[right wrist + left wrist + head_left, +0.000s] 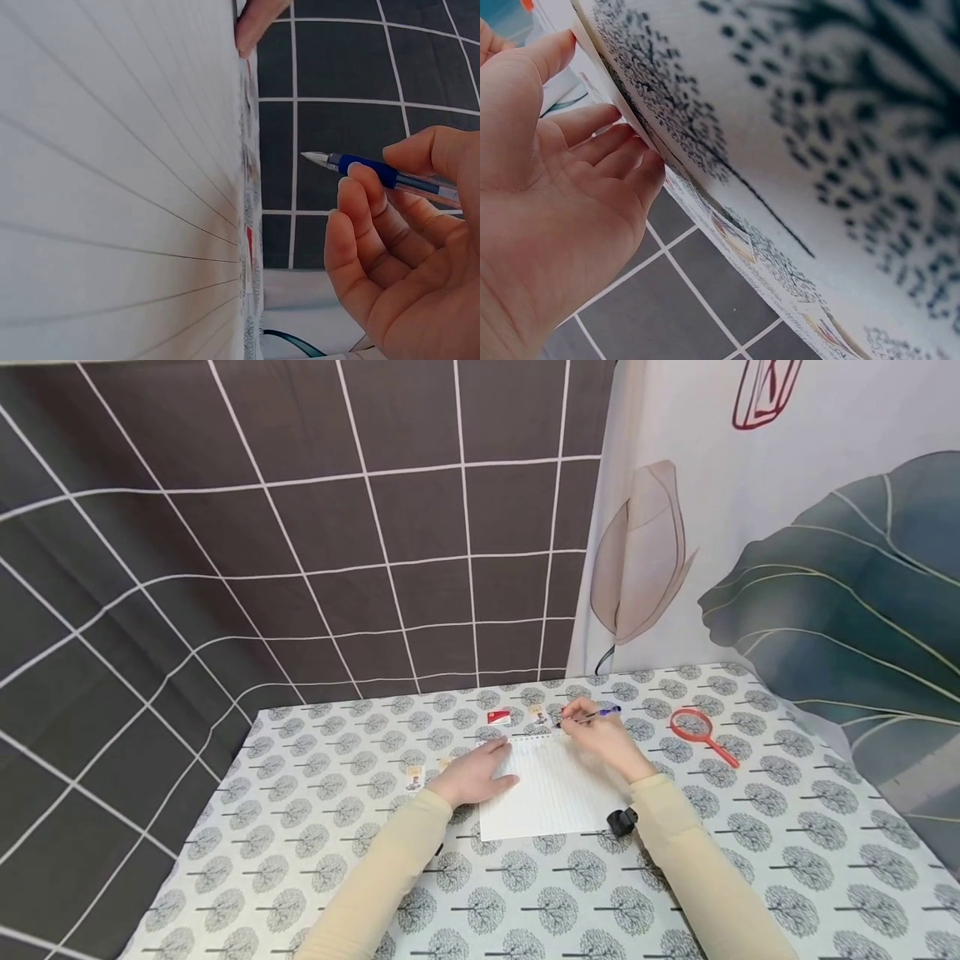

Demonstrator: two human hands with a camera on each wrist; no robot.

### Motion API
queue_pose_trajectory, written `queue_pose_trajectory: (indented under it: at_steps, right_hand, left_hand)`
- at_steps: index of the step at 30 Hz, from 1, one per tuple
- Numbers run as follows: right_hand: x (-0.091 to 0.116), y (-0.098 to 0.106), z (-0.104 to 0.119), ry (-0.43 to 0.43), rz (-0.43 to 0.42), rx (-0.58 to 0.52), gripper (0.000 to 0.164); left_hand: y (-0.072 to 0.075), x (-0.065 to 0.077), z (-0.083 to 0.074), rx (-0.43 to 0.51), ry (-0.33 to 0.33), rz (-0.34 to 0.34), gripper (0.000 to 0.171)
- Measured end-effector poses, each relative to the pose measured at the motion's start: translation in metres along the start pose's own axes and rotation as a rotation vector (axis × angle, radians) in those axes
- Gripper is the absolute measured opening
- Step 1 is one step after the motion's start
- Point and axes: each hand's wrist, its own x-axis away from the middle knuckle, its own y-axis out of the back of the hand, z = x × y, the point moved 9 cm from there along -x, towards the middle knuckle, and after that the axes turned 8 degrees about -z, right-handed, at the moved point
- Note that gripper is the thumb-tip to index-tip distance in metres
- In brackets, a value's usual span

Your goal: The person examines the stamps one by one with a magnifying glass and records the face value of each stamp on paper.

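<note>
A lined white notebook with a spiral along its far edge lies on the tree-patterned tablecloth. My left hand rests at its upper left corner, fingers extended; in the left wrist view the fingertips touch the surface. My right hand pinches a pen with a blue grip between thumb and fingers. Above the page, the pen's silver tip points away from the hand and stands apart from the paper in the right wrist view.
A red magnifying glass lies to the right of the notebook. Beyond it are a red-and-white card and a small picture card. Another picture card lies left of my left hand. A dark grid-patterned curtain hangs behind the table.
</note>
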Motion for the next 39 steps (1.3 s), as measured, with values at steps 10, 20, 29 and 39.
queue_pose_trajectory:
  at_steps: [10, 20, 29, 39]
  right_hand:
    - [-0.003, 0.001, 0.005, 0.058, 0.015, -0.086, 0.02]
    - [0.001, 0.012, 0.012, 0.132, -0.01, -0.161, 0.022]
    - [0.004, 0.029, 0.014, 0.26, -0.022, -0.106, 0.023]
    - [0.005, 0.049, 0.024, 0.467, -0.042, -0.006, 0.017]
  left_hand:
    - [-0.002, -0.001, 0.002, -0.005, 0.002, -0.002, 0.069]
    - [0.002, 0.002, 0.0, 0.019, -0.001, 0.004, 0.069]
    - [-0.004, -0.001, -0.001, 0.005, 0.0, 0.012, 0.07]
    - [-0.006, -0.003, 0.006, -0.023, 0.016, 0.005, 0.07]
